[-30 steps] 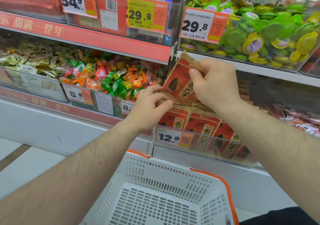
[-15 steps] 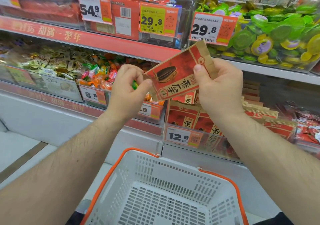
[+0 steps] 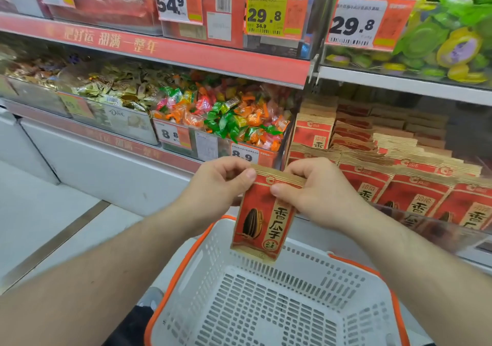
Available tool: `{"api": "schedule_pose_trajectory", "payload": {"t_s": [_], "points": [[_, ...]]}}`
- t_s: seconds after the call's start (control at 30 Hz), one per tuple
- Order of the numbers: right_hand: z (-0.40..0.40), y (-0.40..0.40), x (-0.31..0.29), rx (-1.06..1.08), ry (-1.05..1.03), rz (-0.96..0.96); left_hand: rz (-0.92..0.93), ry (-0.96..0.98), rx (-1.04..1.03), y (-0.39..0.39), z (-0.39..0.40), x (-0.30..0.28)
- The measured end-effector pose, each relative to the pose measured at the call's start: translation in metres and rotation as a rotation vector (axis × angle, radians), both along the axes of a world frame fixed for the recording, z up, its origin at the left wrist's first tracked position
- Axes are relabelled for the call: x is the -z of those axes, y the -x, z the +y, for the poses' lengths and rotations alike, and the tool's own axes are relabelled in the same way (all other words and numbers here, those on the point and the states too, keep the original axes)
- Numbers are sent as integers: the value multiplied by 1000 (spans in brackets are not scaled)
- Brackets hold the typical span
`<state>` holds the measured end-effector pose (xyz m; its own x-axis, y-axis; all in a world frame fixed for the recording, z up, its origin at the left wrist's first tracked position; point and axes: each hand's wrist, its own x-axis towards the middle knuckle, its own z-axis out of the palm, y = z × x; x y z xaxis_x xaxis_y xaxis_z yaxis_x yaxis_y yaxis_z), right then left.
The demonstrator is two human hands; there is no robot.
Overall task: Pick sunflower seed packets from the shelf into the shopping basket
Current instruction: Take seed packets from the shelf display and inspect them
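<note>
- Your left hand [image 3: 218,186] pinches the top-left corner of one seed packet [image 3: 262,218], thumb on the front, fingers curled behind.
- Your right hand [image 3: 316,196] pinches the top-right part of the same packet, thumb across its front just below the brown seal strip.
- Packet hangs upright, printed face toward you, seed picture at lower left; it touches nothing but your hands.
- Its bottom edge sits over the far rim of the shopping basket [image 3: 186,263], in front of the far wall as seen from the head camera.
- Basket is white with an orange rim, below your hands.
- More seed packets [image 3: 415,194] stand in rows at the front edge of the lower shelf [image 3: 407,87], to the right of your hands, behind a clear front panel.
- Mixed wrapped candy [image 3: 226,114] fills the bin left of those packets.
</note>
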<state>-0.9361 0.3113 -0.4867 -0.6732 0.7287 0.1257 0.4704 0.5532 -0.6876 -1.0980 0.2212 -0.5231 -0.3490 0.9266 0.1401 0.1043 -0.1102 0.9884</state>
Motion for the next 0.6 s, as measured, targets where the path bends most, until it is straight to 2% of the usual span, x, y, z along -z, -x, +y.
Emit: {"api": "schedule_pose_trajectory", "payload": {"t_s": [0.13, 0.17, 0.27, 0.33, 0.47, 0.6], "points": [[-3, -12, 16, 63, 320, 249, -42, -35, 18, 5, -6, 8], [-4, -14, 20, 68, 332, 267, 15, -38, 25, 6, -7, 10], [-5, -21, 28, 93, 235, 244, 368, -10, 54, 15, -7, 16], [-6, -25, 30, 82, 210, 232, 491, -20, 68, 20, -8, 15], [-6, -31, 32, 34, 215, 266, 641, -118, 37, 21, -7, 12], [-3, -31, 32, 37, 231, 311, 690, -171, 27, 19, -6, 11]]}}
